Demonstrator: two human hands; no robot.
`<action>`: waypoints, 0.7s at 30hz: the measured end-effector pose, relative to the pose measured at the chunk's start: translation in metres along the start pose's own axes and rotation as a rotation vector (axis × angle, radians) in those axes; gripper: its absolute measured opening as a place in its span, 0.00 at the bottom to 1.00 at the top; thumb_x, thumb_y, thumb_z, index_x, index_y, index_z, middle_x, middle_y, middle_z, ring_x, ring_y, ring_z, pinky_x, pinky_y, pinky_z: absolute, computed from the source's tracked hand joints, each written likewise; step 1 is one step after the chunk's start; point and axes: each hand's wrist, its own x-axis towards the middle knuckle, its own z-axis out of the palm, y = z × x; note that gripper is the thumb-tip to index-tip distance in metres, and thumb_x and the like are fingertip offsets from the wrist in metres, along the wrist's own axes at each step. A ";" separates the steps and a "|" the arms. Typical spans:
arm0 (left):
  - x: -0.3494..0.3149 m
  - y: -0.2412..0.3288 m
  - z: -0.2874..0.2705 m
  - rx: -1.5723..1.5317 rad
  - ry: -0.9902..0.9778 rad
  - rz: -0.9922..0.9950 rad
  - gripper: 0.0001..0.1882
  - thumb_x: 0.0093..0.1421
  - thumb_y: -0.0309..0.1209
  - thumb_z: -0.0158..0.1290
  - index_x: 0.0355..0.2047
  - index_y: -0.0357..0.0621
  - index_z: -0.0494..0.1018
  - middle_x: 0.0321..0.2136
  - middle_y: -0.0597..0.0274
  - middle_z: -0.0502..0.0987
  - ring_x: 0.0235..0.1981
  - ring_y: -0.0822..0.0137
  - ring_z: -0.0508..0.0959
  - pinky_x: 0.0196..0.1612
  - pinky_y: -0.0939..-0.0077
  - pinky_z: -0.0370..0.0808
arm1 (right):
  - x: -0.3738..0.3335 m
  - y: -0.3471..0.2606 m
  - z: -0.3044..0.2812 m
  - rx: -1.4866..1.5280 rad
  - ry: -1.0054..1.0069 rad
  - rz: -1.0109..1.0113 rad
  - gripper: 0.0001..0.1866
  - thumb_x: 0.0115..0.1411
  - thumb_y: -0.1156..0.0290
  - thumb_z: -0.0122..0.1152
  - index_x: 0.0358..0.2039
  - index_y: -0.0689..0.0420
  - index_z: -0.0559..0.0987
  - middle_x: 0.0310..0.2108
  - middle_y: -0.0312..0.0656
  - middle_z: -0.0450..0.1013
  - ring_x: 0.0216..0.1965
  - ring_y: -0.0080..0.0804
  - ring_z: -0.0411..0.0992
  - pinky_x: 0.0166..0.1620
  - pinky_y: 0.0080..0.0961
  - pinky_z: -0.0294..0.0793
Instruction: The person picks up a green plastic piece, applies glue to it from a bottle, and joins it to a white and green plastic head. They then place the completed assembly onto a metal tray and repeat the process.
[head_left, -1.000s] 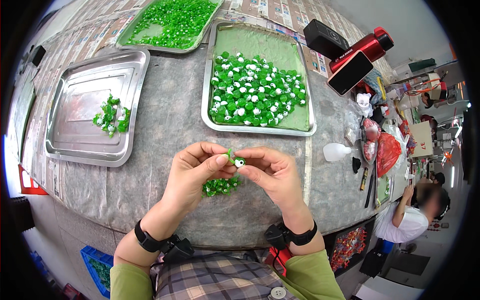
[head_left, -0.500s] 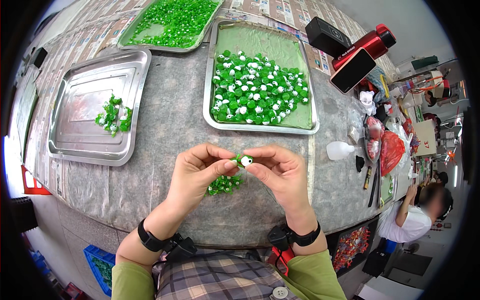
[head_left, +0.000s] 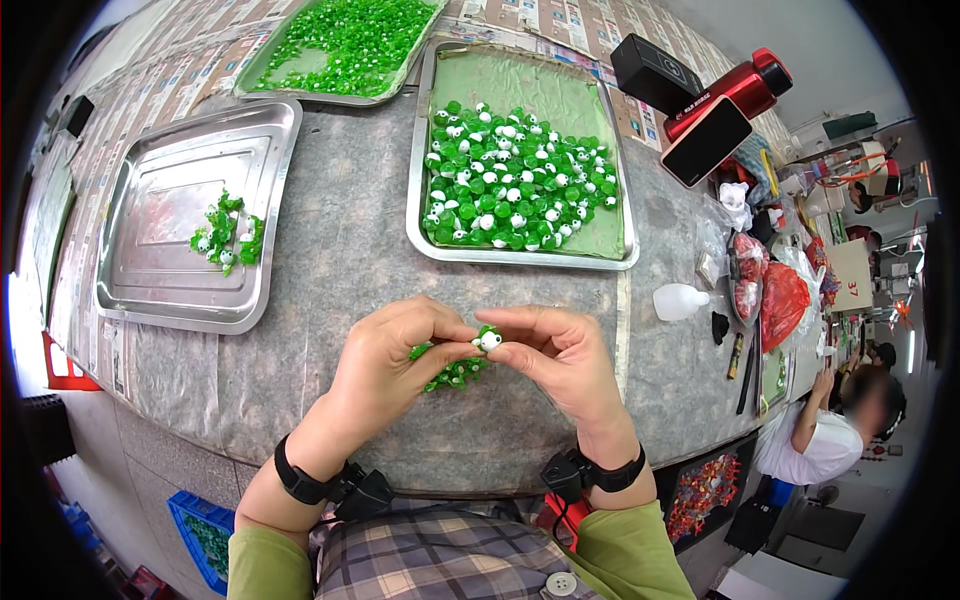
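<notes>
Between my hands is a small green-and-white plastic figure with a round white part and a black dot like an eye. My left hand pinches its left side, while my right hand grips its right side with thumb and fingers. Partly hidden behind my left fingers, a small pile of green plastic pieces lies on the table. Beyond my hands stands a metal tray holding many green-and-white balls. Several green figures with white parts rest in a shallow metal tray at the left.
A third tray at the far side is full of small green pieces. To the right are a phone, a red bottle, a black box, a white squeeze bottle and a red bag. A person sits farther right.
Both hands have come slightly nearer to me with the figure. My left hand has turned so its back shows more, and my right index finger now reaches over the figure's top.
</notes>
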 end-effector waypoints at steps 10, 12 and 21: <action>0.001 0.002 0.003 0.220 -0.007 0.190 0.06 0.41 0.23 0.55 0.21 0.41 0.70 0.20 0.60 0.71 0.23 0.61 0.73 0.25 0.76 0.69 | 0.001 0.003 -0.006 0.013 -0.041 0.078 0.11 0.50 0.79 0.54 0.37 0.63 0.73 0.30 0.36 0.72 0.32 0.16 0.68 0.35 0.12 0.68; 0.002 0.001 0.001 0.221 -0.002 0.160 0.06 0.41 0.23 0.56 0.22 0.40 0.70 0.20 0.60 0.72 0.22 0.63 0.73 0.25 0.77 0.69 | 0.004 0.008 -0.004 0.024 -0.013 0.070 0.11 0.51 0.78 0.53 0.37 0.61 0.73 0.30 0.35 0.72 0.31 0.15 0.68 0.34 0.11 0.67; 0.011 -0.018 -0.074 0.216 0.662 -0.173 0.05 0.47 0.22 0.53 0.27 0.37 0.71 0.22 0.66 0.72 0.23 0.76 0.70 0.29 0.85 0.67 | 0.011 0.012 -0.021 -0.775 0.075 -0.135 0.09 0.45 0.72 0.58 0.28 0.59 0.71 0.23 0.40 0.70 0.25 0.30 0.69 0.29 0.21 0.67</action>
